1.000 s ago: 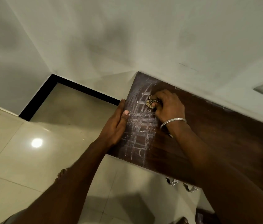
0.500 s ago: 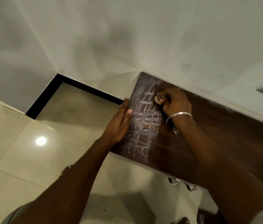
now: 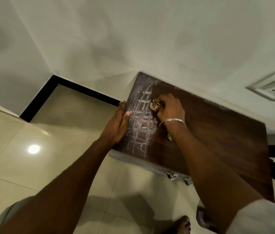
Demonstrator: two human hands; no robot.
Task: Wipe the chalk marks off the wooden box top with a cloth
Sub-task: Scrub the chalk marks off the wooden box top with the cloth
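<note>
Our right hand [image 3: 170,109] grips the bunched cloth [image 3: 155,105], pressed on the box top [image 3: 217,132] beside the chalk marks [image 3: 141,125] at its left end; left hand [image 3: 118,125] flat, fingers straight, along that edge

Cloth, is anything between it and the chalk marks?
Nothing visible. The cloth, gripped by the right hand, touches the right side of the chalk marks. The left hand rests on the box top left of them.
</note>
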